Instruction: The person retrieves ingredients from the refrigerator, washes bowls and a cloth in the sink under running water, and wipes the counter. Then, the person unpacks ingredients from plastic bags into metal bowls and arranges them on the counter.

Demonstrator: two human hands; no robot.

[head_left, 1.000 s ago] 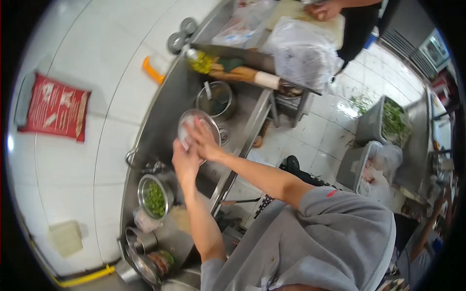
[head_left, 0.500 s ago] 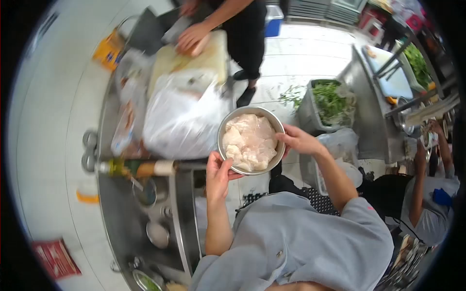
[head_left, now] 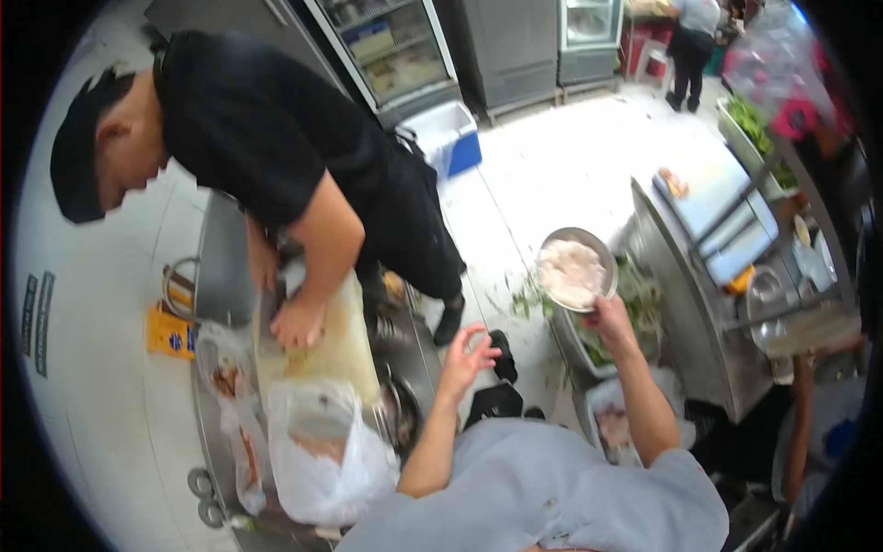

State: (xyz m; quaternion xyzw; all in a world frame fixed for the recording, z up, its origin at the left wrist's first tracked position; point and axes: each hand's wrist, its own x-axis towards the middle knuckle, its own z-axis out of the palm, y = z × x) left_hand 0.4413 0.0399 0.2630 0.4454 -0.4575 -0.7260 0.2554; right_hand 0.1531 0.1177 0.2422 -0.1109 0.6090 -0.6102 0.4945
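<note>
The meat (head_left: pixel 570 272) lies in the bowl (head_left: pixel 608 261), right of the cutting board (head_left: pixel 351 342).

The steel table (head_left: pixel 211 453) on the left carries a pale cutting board (head_left: pixel 354 333), its surface wet and stained. A large white plastic bag (head_left: pixel 326 474) overlaps the board's near end, and smaller clear bags (head_left: pixel 250 465) with reddish-brown contents lie along its left side. On the right, another steel table (head_left: pixel 682 269) bears a pale blue board (head_left: pixel 716 207), with a small orange-brown food piece (head_left: pixel 674 182) near one corner. The white tiled floor (head_left: pixel 524 166) holds a blue-and-white cooler (head_left: pixel 443 136), scattered green leaves (head_left: pixel 526 300) and two grey bins (head_left: pixel 574 339) beside the right table.
</note>
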